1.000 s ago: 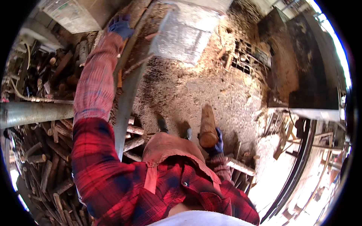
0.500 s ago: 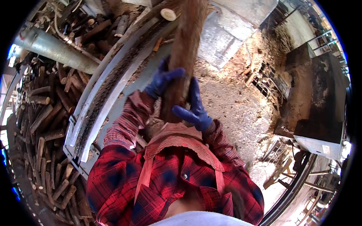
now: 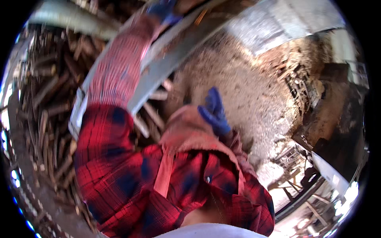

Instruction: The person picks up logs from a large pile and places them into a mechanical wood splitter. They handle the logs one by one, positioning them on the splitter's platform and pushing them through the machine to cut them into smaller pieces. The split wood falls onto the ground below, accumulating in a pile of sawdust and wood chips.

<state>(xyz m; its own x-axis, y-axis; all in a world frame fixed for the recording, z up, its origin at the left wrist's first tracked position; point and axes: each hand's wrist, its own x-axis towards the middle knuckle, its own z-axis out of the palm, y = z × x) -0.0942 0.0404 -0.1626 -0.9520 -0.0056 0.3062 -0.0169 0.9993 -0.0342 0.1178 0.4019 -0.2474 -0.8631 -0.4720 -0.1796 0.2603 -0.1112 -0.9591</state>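
Between right hand [image 3: 215, 115] and log pile [image 3: 51, 95], metal rail [image 3: 170, 65], sleeve [image 3: 115, 69]

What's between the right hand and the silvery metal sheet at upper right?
In the head view, a stretch of brown, debris-strewn ground lies between the blue-gloved right hand and the silvery metal sheet.

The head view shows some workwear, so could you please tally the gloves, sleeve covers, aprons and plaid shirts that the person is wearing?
Blue gloves: 2, on the left hand and the right hand
Pinkish sleeve covers: 2
Salmon-coloured apron: 1
Red and dark plaid shirt: 1
Total: 6
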